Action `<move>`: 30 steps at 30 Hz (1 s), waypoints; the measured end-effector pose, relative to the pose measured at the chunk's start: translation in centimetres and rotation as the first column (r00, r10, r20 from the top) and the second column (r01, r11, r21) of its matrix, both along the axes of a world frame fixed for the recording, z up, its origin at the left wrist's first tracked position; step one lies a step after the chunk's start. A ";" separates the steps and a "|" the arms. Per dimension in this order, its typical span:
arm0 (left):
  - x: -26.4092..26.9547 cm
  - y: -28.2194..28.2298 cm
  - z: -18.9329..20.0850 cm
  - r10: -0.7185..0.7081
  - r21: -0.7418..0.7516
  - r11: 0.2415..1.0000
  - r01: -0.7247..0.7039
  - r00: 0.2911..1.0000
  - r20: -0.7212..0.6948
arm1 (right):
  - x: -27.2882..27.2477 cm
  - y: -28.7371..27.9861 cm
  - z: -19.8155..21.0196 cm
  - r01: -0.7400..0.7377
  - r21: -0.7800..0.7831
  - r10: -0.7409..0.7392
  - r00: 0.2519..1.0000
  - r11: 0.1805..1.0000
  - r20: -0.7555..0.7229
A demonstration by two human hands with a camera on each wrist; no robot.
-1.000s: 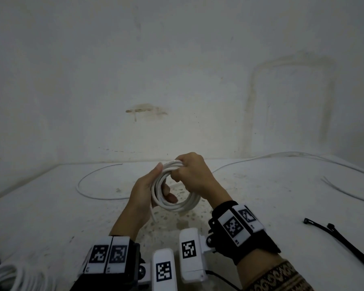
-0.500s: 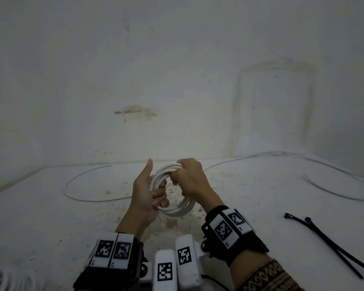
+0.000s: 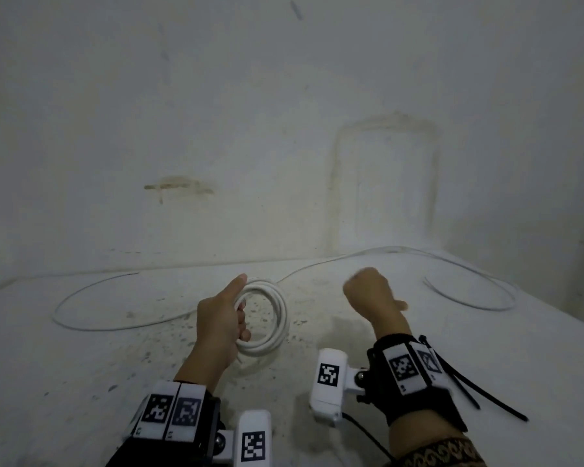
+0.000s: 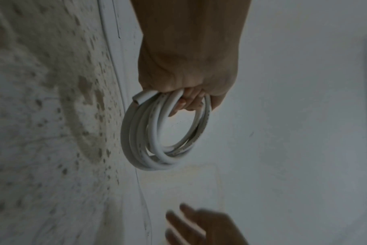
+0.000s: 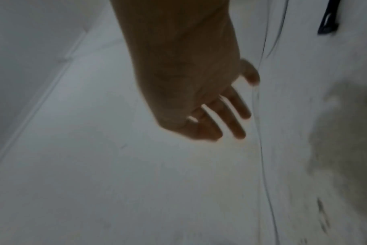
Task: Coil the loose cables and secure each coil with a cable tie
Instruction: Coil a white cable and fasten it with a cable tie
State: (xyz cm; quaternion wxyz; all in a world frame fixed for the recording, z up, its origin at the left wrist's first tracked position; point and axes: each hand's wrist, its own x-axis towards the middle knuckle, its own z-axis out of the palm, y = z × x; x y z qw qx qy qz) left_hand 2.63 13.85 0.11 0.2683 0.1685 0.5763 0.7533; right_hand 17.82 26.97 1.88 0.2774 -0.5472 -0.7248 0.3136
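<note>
My left hand (image 3: 228, 315) grips a coil of white cable (image 3: 275, 318) above the white table (image 3: 81, 365); in the left wrist view the fingers curl round the coil (image 4: 149, 140) and a cut end sticks out beside them. A loose stretch of the same white cable (image 3: 469, 291) trails from the coil across the back of the table to the right. My right hand (image 3: 373, 298) hovers apart from the coil, to its right, holding nothing; the right wrist view shows its fingers (image 5: 237, 119) loosely extended. Black cable ties (image 3: 486, 396) lie on the table beside my right wrist.
Another white cable (image 3: 91, 315) loops over the left part of the table. A stained white wall (image 3: 284, 129) rises right behind the table's far edge. The table drops off along its right side.
My right hand has let go of the coil and swung away to the right. The left hand alone now holds the coil, lower and nearer the table.
</note>
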 end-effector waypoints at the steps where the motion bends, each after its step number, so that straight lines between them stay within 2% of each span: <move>1: 0.2 0.1 -0.2 0.010 -0.007 1.000 -0.010 1.000 0.001 | 1.0 0.2 -0.3 0.131 0.005 -0.131 0.981 0.991 0.145; 2: 0.3 0.1 -0.3 0.021 -0.011 1.000 -0.021 1.000 0.001 | 2.0 0.6 -0.8 0.233 -0.007 -0.223 0.938 0.972 0.265; 4: 0.5 0.2 -0.5 0.038 -0.010 0.999 -0.038 0.999 0.004 | 3.8 0.7 -1.9 0.337 -0.055 -0.288 0.869 0.940 0.401; 6: 0.5 0.2 -0.6 0.047 -0.003 0.999 -0.047 0.999 0.009 | 4.6 1.0 -3.2 0.384 -0.116 -0.309 0.859 0.916 0.409; 9: 0.2 0.3 -0.8 0.084 0.014 0.996 -0.084 0.996 0.021 | 4.4 1.3 -3.9 0.414 -0.128 -0.355 0.874 0.901 0.331; 12: 0.0 0.3 -0.9 0.149 0.028 0.988 -0.150 0.988 0.051 | 3.3 1.4 -3.5 0.371 -0.037 -0.361 0.919 0.928 0.159; 14: -0.3 0.4 -1.1 0.210 0.035 0.976 -0.213 0.975 0.074 | 2.2 1.6 -3.4 0.247 0.062 -0.243 0.968 0.967 -0.068; 15: -0.4 0.3 -1.2 0.241 0.034 0.969 -0.244 0.967 0.082 | 1.7 1.2 -3.2 0.174 0.091 -0.152 0.966 0.981 -0.210; 17: -0.7 0.3 -1.4 0.280 0.036 0.958 -0.284 0.956 0.091 | 0.7 -0.1 -2.6 0.074 0.098 -0.021 0.890 0.993 -0.456; 19: -1.0 0.3 -1.5 0.310 0.029 0.949 -0.315 0.945 0.102 | -0.2 -1.4 -2.0 -0.008 0.099 0.065 0.810 0.995 -0.583; 23: -1.4 0.1 -1.8 0.349 0.017 0.935 -0.353 0.930 0.117 | -1.8 -3.5 -1.3 -0.125 0.097 0.155 0.633 0.987 -0.758; 25: -1.6 0.0 -1.9 0.361 0.012 0.931 -0.365 0.925 0.121 | -2.3 -4.1 -1.3 -0.152 0.110 0.178 0.573 0.982 -0.800; 27: -1.7 0.0 -2.0 0.370 0.012 0.927 -0.374 0.921 0.120 | -2.9 -4.5 -1.4 -0.173 0.141 0.214 0.547 0.975 -0.809; 30: -1.7 0.1 -2.0 0.368 0.014 0.928 -0.372 0.922 0.121 | -4.2 -5.4 -1.8 -0.187 0.204 0.275 0.570 0.961 -0.774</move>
